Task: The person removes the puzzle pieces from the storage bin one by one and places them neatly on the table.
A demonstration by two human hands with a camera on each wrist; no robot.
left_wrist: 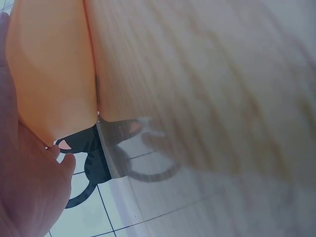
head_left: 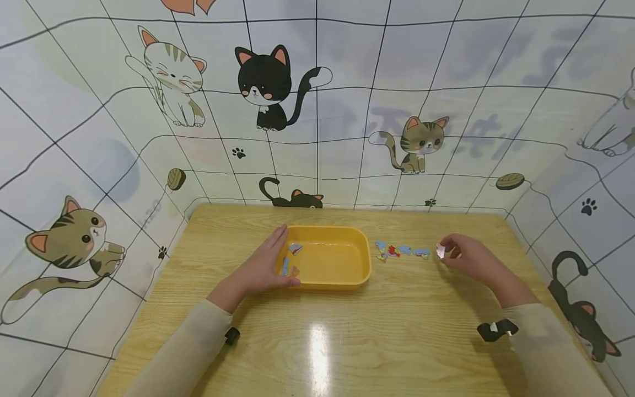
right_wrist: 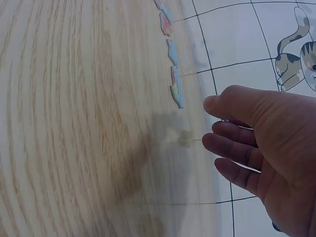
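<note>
A shallow yellow plastic tray [head_left: 332, 284] stands on the wooden table. My left hand [head_left: 260, 267] holds it by its left end, thumb over the near rim and fingers along the far left corner. Inside, several small colourful puzzle pieces [head_left: 295, 249] lie near that end. To the right of the tray, more puzzle pieces [head_left: 404, 250] form a loose row. Past the row's right end my right hand [head_left: 468, 259] pinches a small whitish puzzle piece [head_left: 440, 251] between thumb and fingers. The right wrist view shows this hand [right_wrist: 276, 143] above the table, the piece hidden there.
The wooden table [head_left: 397, 331] ends at the back and sides against a wall covering [head_left: 342, 110] of cartoon cats and grid lines. Dark straps with small devices [head_left: 498, 330] sit at both wrists. Light glares off the table's front middle.
</note>
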